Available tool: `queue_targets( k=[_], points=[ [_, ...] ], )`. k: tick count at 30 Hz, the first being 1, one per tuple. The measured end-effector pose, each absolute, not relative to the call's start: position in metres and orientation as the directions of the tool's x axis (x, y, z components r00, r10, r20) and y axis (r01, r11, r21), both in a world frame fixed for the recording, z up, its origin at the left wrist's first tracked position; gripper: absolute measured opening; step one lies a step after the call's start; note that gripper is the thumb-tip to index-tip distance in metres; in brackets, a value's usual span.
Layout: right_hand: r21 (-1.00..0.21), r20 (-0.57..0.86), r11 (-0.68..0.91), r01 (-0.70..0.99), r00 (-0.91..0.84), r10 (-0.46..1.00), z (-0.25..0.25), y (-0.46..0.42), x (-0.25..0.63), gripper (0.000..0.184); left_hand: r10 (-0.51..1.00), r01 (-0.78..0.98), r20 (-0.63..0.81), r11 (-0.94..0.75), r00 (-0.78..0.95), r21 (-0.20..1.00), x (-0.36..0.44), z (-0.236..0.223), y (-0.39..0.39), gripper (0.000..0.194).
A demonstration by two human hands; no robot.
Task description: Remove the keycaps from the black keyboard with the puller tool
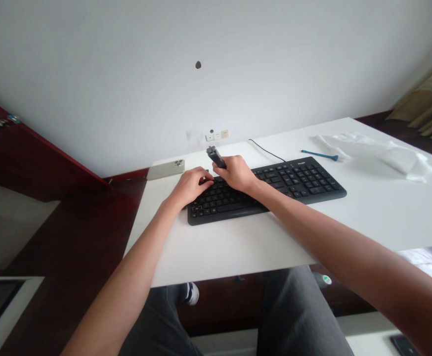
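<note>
A black keyboard [303,180] lies across the white table, its cable running off the back. Over the keyboard's left half, my right hand [236,172] is closed around a dark, thick stick-like tool [216,156]. The tool's upper end points up and away from me; its lower end is hidden by my hand. At the keyboard's upper left, my left hand [193,184] has its fingers bent, thumb and forefinger close together. Whatever lies between those fingertips is too small to make out.
A phone [166,169] lies camera side up at the table's back left. On the right are a blue slim tool [320,155] and a crumpled white plastic bag [382,153]. Behind the table, the wall carries sockets [218,135]. A dark red door [34,153] stands to the left.
</note>
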State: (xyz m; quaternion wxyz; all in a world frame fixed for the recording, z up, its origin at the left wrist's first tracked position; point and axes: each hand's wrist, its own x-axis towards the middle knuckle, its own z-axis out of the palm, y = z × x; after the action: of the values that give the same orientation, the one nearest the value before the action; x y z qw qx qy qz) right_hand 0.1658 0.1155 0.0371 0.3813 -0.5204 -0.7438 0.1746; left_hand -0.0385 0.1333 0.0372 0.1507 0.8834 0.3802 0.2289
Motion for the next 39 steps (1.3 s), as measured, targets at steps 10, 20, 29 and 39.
queue_targets(
  k=[10, 20, 29, 39],
  points=[
    [-0.641, 0.308, 0.374, 0.67, -0.222, 0.925, 0.036, 0.117, 0.164, 0.03, 0.729, 0.627, 0.287, -0.683, 0.622, 0.374, -0.036, 0.038, 0.132, 0.005],
    [-0.599, 0.226, 0.274, 0.752, -0.169, 0.959, 0.042, 0.118, 0.17, 0.033, 0.704, 0.61, 0.293, -0.708, 0.647, 0.356, -0.037, 0.036, 0.131, 0.004],
    [-0.639, 0.22, 0.288, 0.713, -0.189, 0.957, 0.031, 0.119, 0.164, 0.04, 0.748, 0.625, 0.278, -0.66, 0.603, 0.417, -0.038, 0.037, 0.132, 0.006],
    [-0.736, 0.289, 0.335, 0.588, -0.175, 0.941, 0.029, 0.117, 0.164, 0.037, 0.771, 0.644, 0.266, -0.632, 0.578, 0.431, -0.036, 0.038, 0.133, 0.009]
  ],
)
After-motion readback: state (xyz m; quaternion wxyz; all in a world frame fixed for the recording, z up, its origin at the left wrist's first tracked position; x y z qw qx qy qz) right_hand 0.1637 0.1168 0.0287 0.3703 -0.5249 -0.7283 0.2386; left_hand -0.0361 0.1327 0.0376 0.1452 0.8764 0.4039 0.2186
